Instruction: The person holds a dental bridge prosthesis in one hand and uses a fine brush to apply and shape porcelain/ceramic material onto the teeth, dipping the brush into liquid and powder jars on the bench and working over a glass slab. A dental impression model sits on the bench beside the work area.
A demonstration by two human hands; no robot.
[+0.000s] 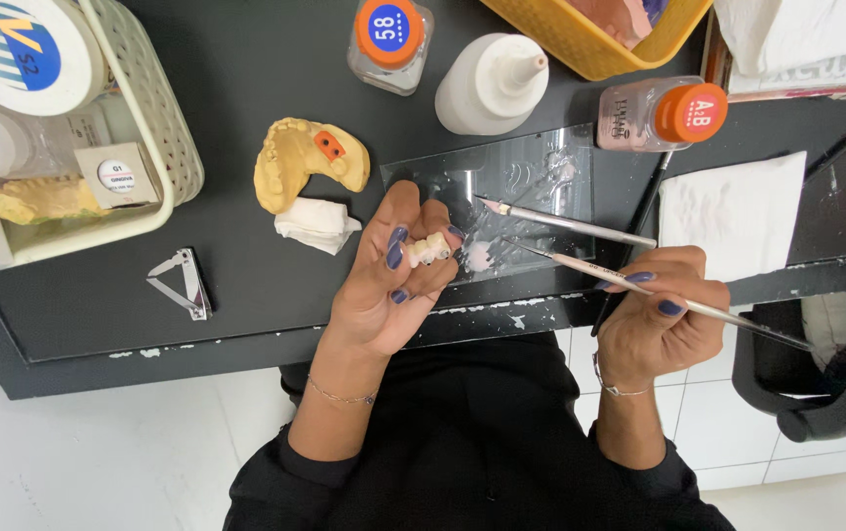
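My left hand (388, 280) is palm up over the table's front edge, its fingers pinching a small whitish row of dental crowns (430, 248). My right hand (661, 320) grips a thin brush (580, 265) like a pen; the brush tip reaches left to a pinkish blob (479, 257) on a clear glass slab (511, 192). A second pointed tool (560, 223) lies across the slab, just above the brush. A yellow stone jaw model (297, 157) with an orange tag rests left of the slab, beside a crumpled white tissue (317, 223).
Two orange-capped jars (390, 39) (664, 113) and a white squeeze bottle (490, 84) stand behind the slab. A white basket (162, 128) of jars and another model sits at left, a yellow basket (580, 44) at top. A folded white tissue (732, 211) and a metal clip (182, 283) lie on the dark table.
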